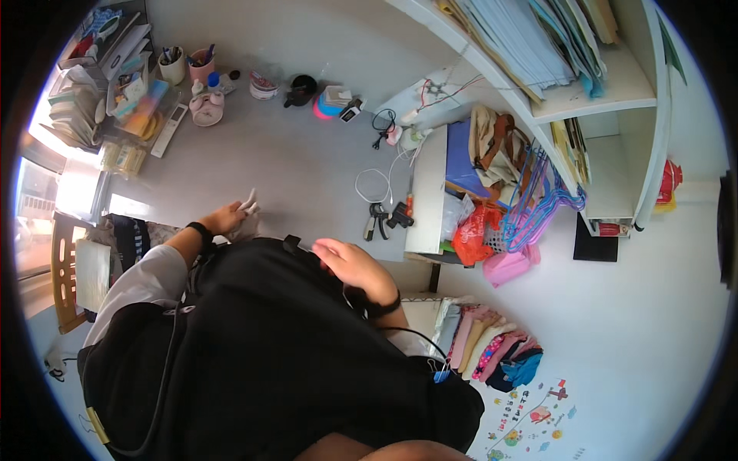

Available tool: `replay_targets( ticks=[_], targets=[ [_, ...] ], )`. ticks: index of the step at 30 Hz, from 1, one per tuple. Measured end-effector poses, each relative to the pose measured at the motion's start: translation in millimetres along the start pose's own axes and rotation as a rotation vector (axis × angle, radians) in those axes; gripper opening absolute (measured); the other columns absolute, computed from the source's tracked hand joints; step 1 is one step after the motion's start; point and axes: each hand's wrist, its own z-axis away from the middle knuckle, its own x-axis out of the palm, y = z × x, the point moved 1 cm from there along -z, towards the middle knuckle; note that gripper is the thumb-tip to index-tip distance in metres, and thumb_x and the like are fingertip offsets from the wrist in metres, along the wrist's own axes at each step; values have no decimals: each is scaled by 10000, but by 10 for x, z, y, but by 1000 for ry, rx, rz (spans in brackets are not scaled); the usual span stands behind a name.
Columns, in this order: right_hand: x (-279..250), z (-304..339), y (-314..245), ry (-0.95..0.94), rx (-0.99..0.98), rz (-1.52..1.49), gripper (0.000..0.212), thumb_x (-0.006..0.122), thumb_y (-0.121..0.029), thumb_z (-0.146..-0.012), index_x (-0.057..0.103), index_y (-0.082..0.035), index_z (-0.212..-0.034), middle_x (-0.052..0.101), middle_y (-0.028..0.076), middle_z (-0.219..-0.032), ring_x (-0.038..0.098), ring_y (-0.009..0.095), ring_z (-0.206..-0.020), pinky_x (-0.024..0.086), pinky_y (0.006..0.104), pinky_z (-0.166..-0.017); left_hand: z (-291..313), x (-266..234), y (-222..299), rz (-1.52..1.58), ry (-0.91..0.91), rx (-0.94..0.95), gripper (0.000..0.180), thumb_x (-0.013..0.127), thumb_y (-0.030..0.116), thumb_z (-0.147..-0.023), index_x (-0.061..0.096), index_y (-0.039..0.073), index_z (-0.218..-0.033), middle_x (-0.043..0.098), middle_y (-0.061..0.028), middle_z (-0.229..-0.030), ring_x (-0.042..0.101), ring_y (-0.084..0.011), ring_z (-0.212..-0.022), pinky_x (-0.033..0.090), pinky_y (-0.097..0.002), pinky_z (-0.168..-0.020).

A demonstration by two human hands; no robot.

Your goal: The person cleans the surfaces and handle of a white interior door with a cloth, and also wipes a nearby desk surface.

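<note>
My left hand (pixel 224 219) is at the table's near edge, its fingers closed around a pale, whitish thing (pixel 248 218) with a thin upper end. Its kind is too blurred to make out. To the right, my right hand (pixel 355 267) is held in front of my black garment (pixel 254 330), fingers stretched out, with nothing visible in it. Both wrists wear black bands. Between the hands a small black tab (pixel 292 243) stands up at the garment's upper edge. Black-handled pliers (pixel 375 221) and a dark tool (pixel 400 215) lie on the table, beyond the right hand.
The grey table (pixel 300 169) carries a white remote (pixel 169 131), pen cups (pixel 172 66), a black cup (pixel 300 90) and a white cable (pixel 372 184). Right of it are a red bag (pixel 473 234), hangers (pixel 538 203) and a white shelf (pixel 596 111). A wooden chair (pixel 66 273) stands left.
</note>
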Motion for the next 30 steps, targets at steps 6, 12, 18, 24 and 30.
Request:
replay_targets(
  ticks=[6, 12, 18, 24, 30],
  targets=[
    [-405, -363, -361, -57, -94, 404, 422, 484, -322, -957, 683, 33, -844, 663, 266, -918, 636, 446, -902, 505, 501, -810, 271, -172, 616, 682, -46, -753, 618, 422, 538, -988, 613, -4, -1214, 664, -157, -1119, 605, -237, -1005, 463, -371, -871],
    [-105, -1863, -968, 50, -293, 792, 348, 460, -225, -931, 716, -4, -852, 686, 230, -914, 649, 432, -877, 525, 479, -773, 432, 8, 510, 721, -65, -853, 708, 338, 603, -998, 578, -4, -1274, 659, -135, -1131, 606, -219, -919, 493, -331, -822],
    [-1015, -511, -1000, -1057, -756, -191, 363, 478, -256, -1000, 717, 14, -960, 570, 52, -668, 512, 142, -628, 408, 312, -591, 1406, 410, 481, 1485, 540, -777, 461, 484, 462, -998, 608, 44, -1147, 638, -52, -953, 588, -179, -829, 470, -323, -771],
    [-1248, -583, -1229, -936, -635, -2, 343, 488, -232, -994, 729, 10, -966, 576, 51, -676, 520, 143, -615, 432, 310, -608, 1791, 490, 531, 2068, 772, -620, 442, 504, 373, -939, 608, 30, -1197, 680, -133, -1134, 634, -300, -1066, 458, -507, -985],
    [460, -2491, -518, -291, -45, -422, 330, 443, -306, -1025, 647, -59, -947, 495, -40, -611, 438, 100, -546, 395, 268, -549, 1085, -49, 174, 1674, 840, -896, 363, 564, 226, -833, 531, -42, -1076, 647, -171, -896, 674, -278, -740, 577, -396, -652]
  ],
)
